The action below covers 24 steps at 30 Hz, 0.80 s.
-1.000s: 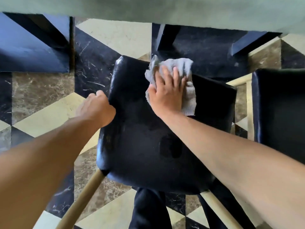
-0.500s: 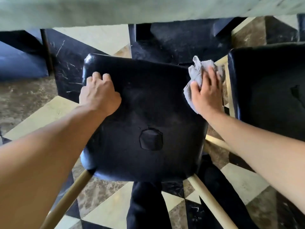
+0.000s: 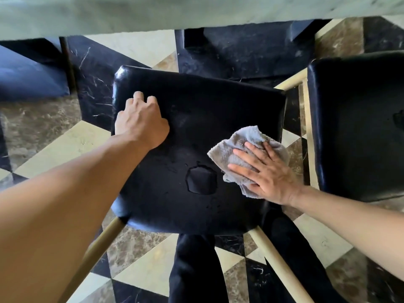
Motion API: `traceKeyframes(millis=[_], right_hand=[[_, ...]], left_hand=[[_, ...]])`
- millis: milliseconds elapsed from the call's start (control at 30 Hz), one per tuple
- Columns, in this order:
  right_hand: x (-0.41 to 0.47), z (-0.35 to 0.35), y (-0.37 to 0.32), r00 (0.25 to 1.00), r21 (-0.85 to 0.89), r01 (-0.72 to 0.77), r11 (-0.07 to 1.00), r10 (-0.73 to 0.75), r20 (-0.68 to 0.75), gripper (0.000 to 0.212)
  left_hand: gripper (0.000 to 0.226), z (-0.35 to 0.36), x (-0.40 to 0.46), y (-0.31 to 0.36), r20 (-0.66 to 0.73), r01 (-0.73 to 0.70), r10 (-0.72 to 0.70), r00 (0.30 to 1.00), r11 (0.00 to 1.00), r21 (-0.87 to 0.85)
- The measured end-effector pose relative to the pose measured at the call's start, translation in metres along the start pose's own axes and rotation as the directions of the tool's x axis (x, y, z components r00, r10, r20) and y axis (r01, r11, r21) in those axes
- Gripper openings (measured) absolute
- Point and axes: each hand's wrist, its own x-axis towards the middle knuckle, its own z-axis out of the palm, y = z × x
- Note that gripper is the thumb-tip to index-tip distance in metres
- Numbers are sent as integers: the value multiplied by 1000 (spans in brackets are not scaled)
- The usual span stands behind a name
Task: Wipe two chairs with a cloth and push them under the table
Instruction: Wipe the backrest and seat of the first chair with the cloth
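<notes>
A chair with a black padded seat [image 3: 192,119] and pale wooden legs stands right below me. Its seat has a round dimple in the middle and looks damp. My right hand [image 3: 269,171] lies flat, fingers spread, pressing a grey cloth [image 3: 238,147] onto the seat's right side. My left hand [image 3: 142,121] rests on the seat's left part with its fingers curled. A second black chair [image 3: 358,127] stands to the right, a narrow gap apart. The pale table top [image 3: 153,14] runs across the top of the view, ahead of both chairs.
The floor [image 3: 54,147] is marble in cream, brown and black triangles. A dark blue seat [image 3: 28,77] sits under the table at far left. Dark table legs [image 3: 240,51] stand ahead of the chair. My dark trouser legs [image 3: 194,270] are at the seat's near edge.
My right hand has dragged the cloth from the seat's far edge to its far right corner, then back toward me along the right side. My left hand moved from the seat's left edge onto its top.
</notes>
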Motion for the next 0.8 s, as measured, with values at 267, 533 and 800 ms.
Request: traceKeyframes(millis=[267,533,800], right_hand=[[59,-13,68,831,232,-480,846,523,-189,58],[94,-27,50,208,604,-789,114,974,87,67],[103,-23,60,333,591,-775,222,939,84,68]], left_hand=[[44,10,-1,-15,-45,-85,88,995,994,63],[47,22,1,-18,-110,55,-56,992,998,-16],[75,42,-8,-52,85,355,-345,935,902,-245]])
